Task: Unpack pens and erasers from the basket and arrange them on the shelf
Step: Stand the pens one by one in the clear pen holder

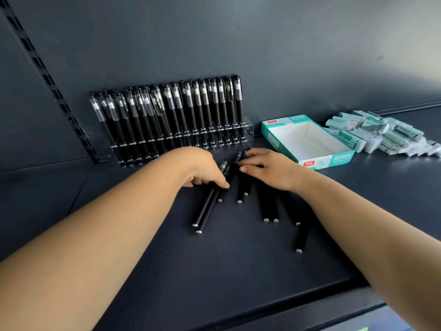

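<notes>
Several loose black pens (241, 187) lie scattered on the dark shelf (214, 271) in front of me. My left hand (202, 168) reaches down onto the left pens, its fingertips touching a pair that points toward me. My right hand (267, 167) lies flat over the tops of the middle pens, fingers fairly straight. Behind them a clear acrylic pen holder (247, 127) stands against the back wall, filled with several upright black pens (171, 115). At the right lies a pile of wrapped erasers (381, 134).
An empty teal and white cardboard box (307, 142) sits open between the pen holder and the eraser pile. A slotted upright rail (47, 80) runs along the left wall. The shelf's front edge (286, 309) is close to me.
</notes>
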`<action>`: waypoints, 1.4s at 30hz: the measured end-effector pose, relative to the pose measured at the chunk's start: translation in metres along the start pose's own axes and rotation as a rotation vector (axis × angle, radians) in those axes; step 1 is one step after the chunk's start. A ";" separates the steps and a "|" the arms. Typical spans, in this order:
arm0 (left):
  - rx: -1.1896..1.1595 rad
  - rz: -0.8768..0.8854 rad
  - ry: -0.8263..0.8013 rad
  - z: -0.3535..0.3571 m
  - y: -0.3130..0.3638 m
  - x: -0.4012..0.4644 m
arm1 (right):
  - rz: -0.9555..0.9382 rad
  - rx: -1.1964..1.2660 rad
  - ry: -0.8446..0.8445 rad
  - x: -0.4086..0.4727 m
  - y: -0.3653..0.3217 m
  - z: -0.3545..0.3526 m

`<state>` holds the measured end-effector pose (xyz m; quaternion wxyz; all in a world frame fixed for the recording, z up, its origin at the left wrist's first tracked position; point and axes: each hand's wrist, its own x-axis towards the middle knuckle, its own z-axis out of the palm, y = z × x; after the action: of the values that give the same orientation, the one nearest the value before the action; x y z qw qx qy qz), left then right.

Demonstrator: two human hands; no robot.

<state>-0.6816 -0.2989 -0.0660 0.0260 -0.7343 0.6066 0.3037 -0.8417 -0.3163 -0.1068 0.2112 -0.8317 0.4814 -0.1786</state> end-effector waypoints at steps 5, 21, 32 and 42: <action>-0.059 -0.025 0.038 -0.007 -0.020 0.001 | 0.042 0.055 0.030 0.001 -0.003 0.002; -0.582 0.188 -0.088 -0.015 -0.046 -0.025 | 0.076 0.155 0.102 0.004 -0.013 0.001; -1.202 0.598 0.227 0.001 -0.063 -0.036 | -0.169 0.920 0.262 0.008 -0.100 -0.005; -1.250 0.532 0.267 0.015 -0.093 -0.028 | -0.039 0.916 0.262 0.028 -0.090 -0.007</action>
<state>-0.6057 -0.2440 -0.0951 -0.5523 -0.4689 0.4750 0.4995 -0.7665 -0.3020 -0.0510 0.4904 -0.6325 0.3598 -0.4796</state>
